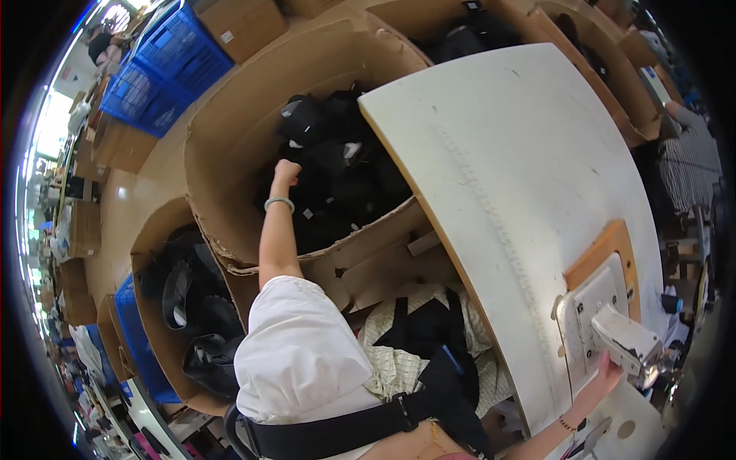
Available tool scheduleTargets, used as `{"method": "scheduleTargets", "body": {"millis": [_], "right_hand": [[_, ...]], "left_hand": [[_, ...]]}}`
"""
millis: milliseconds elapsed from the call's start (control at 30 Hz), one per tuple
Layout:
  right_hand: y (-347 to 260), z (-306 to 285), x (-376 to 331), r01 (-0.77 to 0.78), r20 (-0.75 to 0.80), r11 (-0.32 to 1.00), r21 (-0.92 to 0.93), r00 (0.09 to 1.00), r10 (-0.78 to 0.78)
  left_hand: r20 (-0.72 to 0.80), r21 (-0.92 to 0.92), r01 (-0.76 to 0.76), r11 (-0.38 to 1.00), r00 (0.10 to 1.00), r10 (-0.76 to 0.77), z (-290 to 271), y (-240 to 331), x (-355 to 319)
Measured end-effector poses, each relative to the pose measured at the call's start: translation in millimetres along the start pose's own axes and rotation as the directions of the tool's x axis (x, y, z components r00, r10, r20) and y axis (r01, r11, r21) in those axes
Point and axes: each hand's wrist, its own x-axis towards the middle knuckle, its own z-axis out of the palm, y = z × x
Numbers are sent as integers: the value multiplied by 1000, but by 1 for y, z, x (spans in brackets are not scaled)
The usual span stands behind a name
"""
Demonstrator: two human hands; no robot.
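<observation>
My left hand (287,172), with a bracelet at the wrist, reaches into a large open cardboard box (230,153). Its fingers are curled closed over the heap of black pieces (337,172) inside. These look like caps, some with small white tags; whether one is in my fingers is hidden. At the lower right my right hand (608,376) is by the white head of a sewing machine (613,326), set into a white table (521,146). The machine hides most of those fingers.
Blue plastic crates (165,73) stand beyond the box. Another cardboard box (146,253) of black pieces is at the left, and more boxes (613,100) line the far side. A person in a striped top (690,165) is at the right edge.
</observation>
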Motion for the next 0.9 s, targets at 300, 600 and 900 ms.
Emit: {"method": "scheduleTargets", "body": {"millis": [300,600,900], "right_hand": [[-2,0,11,-214,73,973,80,975,209],[-32,22,5,-282,54,930,233,959,277],[-55,33,4,-364,48,912,188,931,362]], "left_hand": [[146,-441,-185,878,951,274,128,42,67],[-128,32,-441,897,888,441,192,61,89],[-505,-204,-565,800,761,408,108,34,83]]}}
